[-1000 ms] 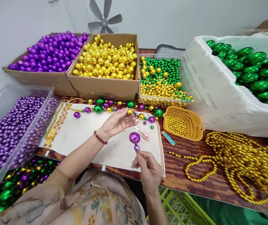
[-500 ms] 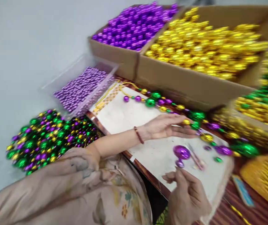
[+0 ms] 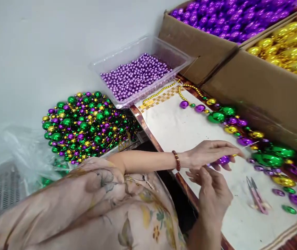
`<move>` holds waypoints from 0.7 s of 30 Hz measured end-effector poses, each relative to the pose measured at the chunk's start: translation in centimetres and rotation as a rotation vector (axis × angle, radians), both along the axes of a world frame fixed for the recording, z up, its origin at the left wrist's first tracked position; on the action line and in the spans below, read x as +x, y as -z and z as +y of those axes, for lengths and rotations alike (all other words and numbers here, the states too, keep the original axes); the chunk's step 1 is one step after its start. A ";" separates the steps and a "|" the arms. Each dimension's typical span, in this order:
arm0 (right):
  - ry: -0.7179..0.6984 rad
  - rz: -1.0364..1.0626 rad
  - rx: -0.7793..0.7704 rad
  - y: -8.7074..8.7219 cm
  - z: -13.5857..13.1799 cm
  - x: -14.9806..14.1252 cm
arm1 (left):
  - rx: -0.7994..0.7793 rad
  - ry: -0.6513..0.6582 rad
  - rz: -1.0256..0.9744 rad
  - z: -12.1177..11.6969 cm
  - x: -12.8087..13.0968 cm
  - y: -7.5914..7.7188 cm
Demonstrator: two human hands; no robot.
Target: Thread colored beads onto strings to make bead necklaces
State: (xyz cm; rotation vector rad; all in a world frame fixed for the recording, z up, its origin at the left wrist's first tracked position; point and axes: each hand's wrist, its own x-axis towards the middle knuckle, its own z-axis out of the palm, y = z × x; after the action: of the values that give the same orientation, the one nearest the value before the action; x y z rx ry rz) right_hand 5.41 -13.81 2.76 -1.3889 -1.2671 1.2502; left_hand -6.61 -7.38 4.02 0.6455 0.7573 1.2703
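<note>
Looming largest, a cardboard box (image 3: 265,100) of gold beads (image 3: 291,52) stands behind the white cloth (image 3: 174,128), a beaded strand (image 3: 217,117) along its far edge; beside the right hand (image 3: 212,191), whose bent fingers' grip I cannot tell, hovers the left hand (image 3: 211,152); pink snips (image 3: 257,197) lie near, the purple bead (image 3: 223,159) sits among the left fingers, which pinch a thin needle (image 3: 252,144)

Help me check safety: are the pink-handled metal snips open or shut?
Open: the pink-handled metal snips lie with their blade tips visibly apart.
</note>
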 end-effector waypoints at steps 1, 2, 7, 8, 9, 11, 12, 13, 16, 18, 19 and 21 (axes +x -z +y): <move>-0.034 -0.069 0.000 0.1 0.3 0.4 | 0.070 -0.041 0.133 -0.1 -1.5 0.4; -0.032 -0.128 0.010 0.3 0.5 1.0 | 0.140 -0.044 0.273 -0.3 -3.6 0.8; 0.107 -0.235 0.003 1.4 -0.2 3.5 | 0.037 0.418 0.744 -4.3 -17.8 2.9; 0.097 -0.248 -0.032 1.7 -0.8 3.6 | -0.011 0.344 0.784 -5.4 -20.3 3.2; 0.076 -0.265 -0.072 2.1 -1.4 3.5 | -0.024 0.298 0.831 -6.5 -22.4 3.4; 0.009 -0.300 -0.160 2.7 -2.4 3.1 | -0.031 0.248 0.862 -8.2 -25.3 3.7; -0.016 -0.313 -0.198 2.9 -2.8 2.8 | -0.031 0.237 0.857 -8.9 -26.2 3.8; -0.026 -0.320 -0.227 3.0 -3.0 2.6 | -0.036 0.213 0.840 -9.5 -26.8 3.8; -0.015 -0.322 -0.257 2.5 -3.2 1.9 | -0.025 0.103 0.766 -10.6 -26.1 3.6; -0.041 -0.311 -0.218 1.6 -3.1 0.9 | 0.048 0.129 0.693 -10.9 -23.6 3.1; -0.066 -0.283 -0.185 1.0 -3.1 0.2 | 0.102 0.182 0.645 -11.1 -21.7 2.8; -0.111 -0.173 -0.102 0.0 -3.3 -1.5 | 0.181 0.314 0.507 -11.2 -17.4 2.4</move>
State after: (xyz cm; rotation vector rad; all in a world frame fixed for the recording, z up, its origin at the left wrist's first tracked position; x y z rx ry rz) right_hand 3.88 -17.12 2.72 -1.5450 -1.4319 1.3080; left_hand -24.02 -18.54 1.64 1.2125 0.9136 0.8962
